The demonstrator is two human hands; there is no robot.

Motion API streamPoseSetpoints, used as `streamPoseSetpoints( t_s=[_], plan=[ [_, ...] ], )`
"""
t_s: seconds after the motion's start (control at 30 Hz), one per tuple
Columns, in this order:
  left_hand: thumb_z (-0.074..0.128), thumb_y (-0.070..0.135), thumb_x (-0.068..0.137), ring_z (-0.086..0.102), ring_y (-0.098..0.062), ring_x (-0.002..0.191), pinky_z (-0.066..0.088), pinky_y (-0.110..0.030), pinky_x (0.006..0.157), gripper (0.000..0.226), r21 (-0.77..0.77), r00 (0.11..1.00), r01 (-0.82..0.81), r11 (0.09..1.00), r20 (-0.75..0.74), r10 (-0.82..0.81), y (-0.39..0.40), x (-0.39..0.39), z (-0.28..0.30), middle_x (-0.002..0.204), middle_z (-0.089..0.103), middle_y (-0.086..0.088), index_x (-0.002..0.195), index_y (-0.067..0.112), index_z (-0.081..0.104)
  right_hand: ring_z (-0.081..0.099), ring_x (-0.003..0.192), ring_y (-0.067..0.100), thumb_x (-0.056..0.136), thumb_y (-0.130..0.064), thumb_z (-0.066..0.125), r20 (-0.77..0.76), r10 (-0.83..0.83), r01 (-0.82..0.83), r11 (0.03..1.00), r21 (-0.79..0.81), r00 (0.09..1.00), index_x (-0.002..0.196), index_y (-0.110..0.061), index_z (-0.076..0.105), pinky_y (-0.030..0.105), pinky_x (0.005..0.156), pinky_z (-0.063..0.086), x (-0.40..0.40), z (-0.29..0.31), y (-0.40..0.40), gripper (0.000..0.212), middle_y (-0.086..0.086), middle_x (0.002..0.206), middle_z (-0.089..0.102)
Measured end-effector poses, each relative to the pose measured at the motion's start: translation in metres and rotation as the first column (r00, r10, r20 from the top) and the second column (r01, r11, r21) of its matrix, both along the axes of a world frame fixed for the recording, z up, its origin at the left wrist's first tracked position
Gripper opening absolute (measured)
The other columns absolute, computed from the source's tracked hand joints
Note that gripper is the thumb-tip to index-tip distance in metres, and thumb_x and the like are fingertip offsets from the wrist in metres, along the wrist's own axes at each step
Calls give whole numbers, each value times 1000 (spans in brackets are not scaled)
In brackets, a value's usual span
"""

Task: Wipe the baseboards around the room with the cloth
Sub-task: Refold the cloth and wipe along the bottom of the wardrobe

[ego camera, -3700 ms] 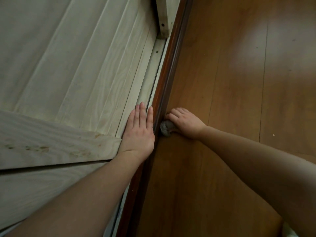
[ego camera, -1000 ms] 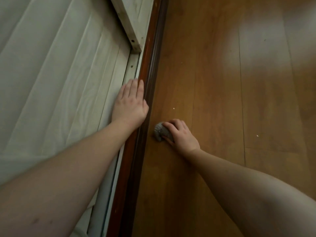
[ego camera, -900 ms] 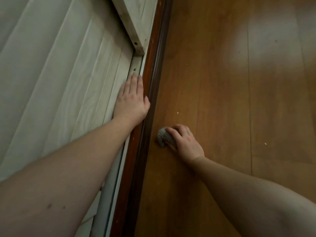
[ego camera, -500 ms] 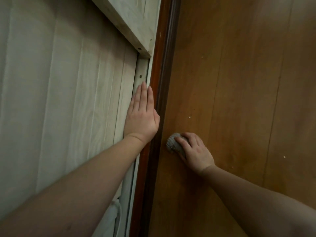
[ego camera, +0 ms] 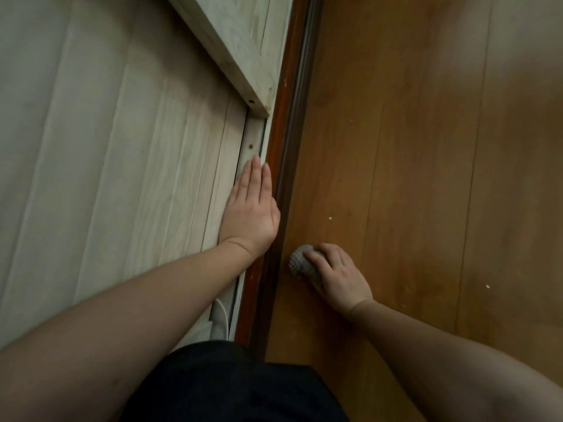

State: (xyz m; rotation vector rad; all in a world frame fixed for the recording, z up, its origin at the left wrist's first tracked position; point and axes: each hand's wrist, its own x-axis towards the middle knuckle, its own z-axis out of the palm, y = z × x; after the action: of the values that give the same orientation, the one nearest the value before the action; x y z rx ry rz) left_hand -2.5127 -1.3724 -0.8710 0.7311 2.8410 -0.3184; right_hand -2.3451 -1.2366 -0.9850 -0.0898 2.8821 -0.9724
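Grey, knobbly-textured cloth (ego camera: 300,261) was bunched into a small wad on the brown wooden floor (ego camera: 426,178), just beside the dark reddish-brown baseboard (ego camera: 285,166); whether it touched the moulding could not be told. The right hand (ego camera: 338,277) lay over the wad from the right, fingers curled round it and gripping it, with the cloth showing past the fingertips on the baseboard side. The right forearm ran in from the lower right corner.

The left hand (ego camera: 251,210) was flat against the pale whitewashed wood panelling (ego camera: 122,147), fingers straight and held together, pointing away from the person, holding nothing. Its thumb edge lay along the top of the baseboard. A pale wooden beam (ego camera: 240,50) crossed the panelling diagonally and ended at the baseboard above the left hand.

A white cable (ego camera: 221,318) showed low between the panelling and the baseboard. Dark clothing (ego camera: 231,388) filled the bottom centre. Small white specks (ego camera: 330,218) were scattered on the floor.
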Motion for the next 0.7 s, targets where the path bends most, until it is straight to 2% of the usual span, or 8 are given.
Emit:
streamPoseSetpoints(
  t_s=[0.17,0.33,0.47,0.53,0.7],
  plan=[
    [16,36,104,-5,-24,154,3,-38,125,62,22,1000,-9,1000,-18,9,0,1,0,167,-2,-12,157,8,1,55,121,33,91,-37,61,34,-17,19,998,-55,999,137,-19,44,44,104,46,-1,1,0,52,14,131,55],
    [18,33,104,-5,-23,154,7,-39,126,61,70,1000,-29,997,-2,29,-1,1,4,167,-1,-10,158,9,3,39,129,22,94,-28,63,190,-24,46,993,-113,981,141,-20,44,38,112,38,-18,22,5,52,4,137,44],
    [22,31,106,-8,-23,154,7,-40,126,61,76,998,-43,996,44,40,2,3,11,167,-6,-10,158,9,-3,42,121,16,93,-27,67,149,-184,201,974,-105,972,139,-23,46,32,104,39,-34,71,29,51,0,130,47],
    [23,29,106,-10,-23,154,8,-40,126,61,85,997,-52,995,57,47,4,3,14,167,-8,-10,157,9,-4,43,116,16,93,-28,67,113,-203,214,972,-100,973,136,-21,48,31,100,40,-38,90,36,48,0,125,48],
    [25,30,106,-9,-23,154,7,-40,126,62,51,998,-48,998,42,46,3,2,7,167,-8,-9,158,10,-3,43,115,11,91,-32,69,98,-194,208,966,-155,976,134,-26,47,28,98,41,-58,72,28,49,-3,125,49]
  ],
)
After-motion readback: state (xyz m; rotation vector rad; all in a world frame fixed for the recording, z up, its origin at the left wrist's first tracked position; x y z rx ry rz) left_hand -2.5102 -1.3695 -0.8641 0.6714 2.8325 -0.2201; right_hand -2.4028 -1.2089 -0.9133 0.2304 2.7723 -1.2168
